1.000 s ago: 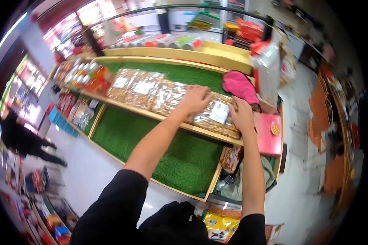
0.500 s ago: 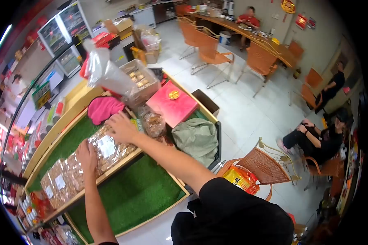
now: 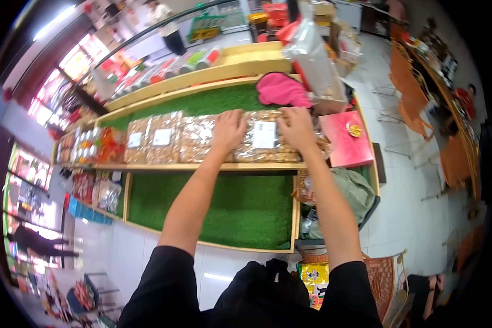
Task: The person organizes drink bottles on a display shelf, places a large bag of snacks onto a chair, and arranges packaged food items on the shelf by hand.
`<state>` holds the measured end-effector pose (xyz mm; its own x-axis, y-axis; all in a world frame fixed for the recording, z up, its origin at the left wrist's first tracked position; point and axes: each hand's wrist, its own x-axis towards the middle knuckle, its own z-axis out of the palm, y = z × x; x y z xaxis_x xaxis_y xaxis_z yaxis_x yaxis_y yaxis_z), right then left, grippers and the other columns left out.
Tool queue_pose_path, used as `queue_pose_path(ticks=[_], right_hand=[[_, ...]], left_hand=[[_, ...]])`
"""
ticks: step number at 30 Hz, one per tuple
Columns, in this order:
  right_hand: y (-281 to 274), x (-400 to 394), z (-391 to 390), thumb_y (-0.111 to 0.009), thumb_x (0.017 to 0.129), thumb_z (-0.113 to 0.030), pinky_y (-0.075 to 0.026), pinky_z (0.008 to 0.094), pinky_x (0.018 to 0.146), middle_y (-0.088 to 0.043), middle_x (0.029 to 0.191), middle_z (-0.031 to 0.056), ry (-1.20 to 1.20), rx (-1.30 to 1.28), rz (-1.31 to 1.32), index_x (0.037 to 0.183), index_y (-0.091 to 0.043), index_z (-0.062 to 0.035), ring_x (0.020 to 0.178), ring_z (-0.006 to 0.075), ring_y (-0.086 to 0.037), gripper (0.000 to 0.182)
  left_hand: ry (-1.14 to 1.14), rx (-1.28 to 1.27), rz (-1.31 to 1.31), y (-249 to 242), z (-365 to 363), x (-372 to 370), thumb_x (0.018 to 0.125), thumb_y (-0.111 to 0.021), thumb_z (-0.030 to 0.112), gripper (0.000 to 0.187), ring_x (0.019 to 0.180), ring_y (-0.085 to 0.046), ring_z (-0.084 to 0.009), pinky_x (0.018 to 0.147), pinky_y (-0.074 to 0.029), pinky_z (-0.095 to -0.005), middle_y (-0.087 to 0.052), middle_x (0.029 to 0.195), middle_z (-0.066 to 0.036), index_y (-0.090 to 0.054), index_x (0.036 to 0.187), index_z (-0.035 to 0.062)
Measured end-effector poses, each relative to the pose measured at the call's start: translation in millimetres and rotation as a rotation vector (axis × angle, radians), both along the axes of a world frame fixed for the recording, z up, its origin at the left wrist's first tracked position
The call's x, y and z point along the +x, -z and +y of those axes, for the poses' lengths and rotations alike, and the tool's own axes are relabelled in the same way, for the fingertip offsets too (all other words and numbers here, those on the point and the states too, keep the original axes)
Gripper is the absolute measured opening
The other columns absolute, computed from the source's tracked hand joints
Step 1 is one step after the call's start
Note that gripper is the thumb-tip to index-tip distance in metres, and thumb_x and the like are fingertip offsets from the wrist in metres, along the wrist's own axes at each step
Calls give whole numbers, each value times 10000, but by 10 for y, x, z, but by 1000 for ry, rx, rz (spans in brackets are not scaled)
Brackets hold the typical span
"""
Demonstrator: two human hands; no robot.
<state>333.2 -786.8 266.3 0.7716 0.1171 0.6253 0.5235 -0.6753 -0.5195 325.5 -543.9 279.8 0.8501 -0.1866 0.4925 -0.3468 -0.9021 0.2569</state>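
A clear plastic bag of brown, chunky snack food (image 3: 264, 147) with a white label lies on the upper shelf. My left hand (image 3: 229, 130) is at its left end, with fingers curled down onto the plastic. At the right end, my right hand (image 3: 297, 129) presses its bent fingers around the edge. The fingertips of both hands are partly hidden. Similar labelled bags (image 3: 169, 150) lie in a row to the left. Just beyond my right hand is a pink cloth item (image 3: 281, 90) with a dark edge.
Green turf lines the wooden display stand (image 3: 218, 167) and its lower tray (image 3: 213, 205). A pink-red box (image 3: 349, 143) and a grey-green cloth (image 3: 347, 191) are on the right. Small bottles (image 3: 87, 147) stand at the left end. A wicker chair (image 3: 380, 273) is behind, at right.
My view has swung left, so the stand now lies straight across in front of me. Both hands stay on the bags, and the row looks about the same.
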Motion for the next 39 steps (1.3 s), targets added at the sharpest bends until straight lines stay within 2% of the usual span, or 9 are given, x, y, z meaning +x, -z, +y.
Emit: queue_pose_path(ticks=[3, 6, 9, 11, 12, 14, 16, 20, 39], right_hand=[[-18, -3, -9, -605, 887, -277, -337, 457, 1099, -622, 1129, 174, -12, -46, 67, 1160, -645, -34, 1174, 332, -529, 367], [-54, -7, 16, -606, 890, -278, -326, 462, 1111, -614, 1176, 178, 13, -46, 39, 1186, -633, -37, 1194, 334, -524, 382], [102, 97, 6, -634, 869, -244, -410, 441, 1004, -641, 1131, 163, 39, -123, -42, 1170, -650, -52, 1099, 335, -558, 357], [33, 16, 45, -610, 891, -234, -422, 461, 973, -642, 1121, 178, 38, -100, 37, 1151, -653, -28, 1094, 351, -559, 335], [21, 41, 27, -602, 899, -230, -424, 469, 969, -642, 1131, 184, -12, -119, 29, 1159, -646, -14, 1098, 365, -555, 340], [109, 133, -10, -599, 911, -223, -415, 456, 978, -639, 1134, 197, 10, -157, 11, 1209, -628, -8, 1098, 374, -554, 369], [115, 170, -65, -596, 934, -247, -406, 461, 983, -633, 1125, 193, -40, -133, 60, 1212, -624, -11, 1088, 369, -547, 365], [169, 220, -103, -591, 955, -242, -408, 444, 984, -629, 1138, 182, -41, -152, 55, 1209, -627, -11, 1088, 359, -547, 345], [120, 214, -106, -603, 961, -269, -399, 430, 1011, -639, 1182, 170, -50, -121, 104, 1227, -642, -22, 1127, 341, -551, 366]], left_hand=[[4, -21, 10, -55, -4, -41, 952, -475, 307, 337, 1111, -574, -300, 1048, -343, -452, -654, 1087, -148, -604, 1130, 51], [-5, -46, 14, -72, -30, -50, 947, -486, 300, 346, 1112, -577, -311, 1038, -350, -458, -656, 1095, -158, -610, 1139, 40], [30, -120, 69, -125, -11, -75, 927, -507, 280, 370, 1139, -564, -352, 1026, -381, -485, -651, 1138, -188, -622, 1167, 22], [66, -92, 25, -113, 27, -150, 887, -539, 287, 424, 1155, -550, -398, 1048, -388, -493, -637, 1175, -220, -619, 1199, 12], [12, -176, 39, 2, 37, -53, 880, -531, 291, 404, 1139, -557, -403, 1045, -388, -499, -640, 1160, -215, -626, 1155, 12], [-12, -97, 143, -182, 24, -112, 901, -489, 310, 354, 1072, -580, -382, 1017, -396, -491, -641, 1051, -219, -634, 1032, 15], [-61, -93, -101, 71, -23, -7, 907, -493, 344, 353, 1010, -585, -313, 1022, -362, -460, -640, 926, -148, -656, 1003, 46], [-56, -83, -75, 66, 4, -33, 904, -506, 385, 377, 1016, -589, -271, 1006, -352, -425, -645, 934, -124, -650, 1035, 62], [-85, -50, -26, -6, -23, -94, 922, -494, 380, 377, 1045, -592, -268, 1029, -347, -420, -655, 970, -125, -640, 1047, 56]])
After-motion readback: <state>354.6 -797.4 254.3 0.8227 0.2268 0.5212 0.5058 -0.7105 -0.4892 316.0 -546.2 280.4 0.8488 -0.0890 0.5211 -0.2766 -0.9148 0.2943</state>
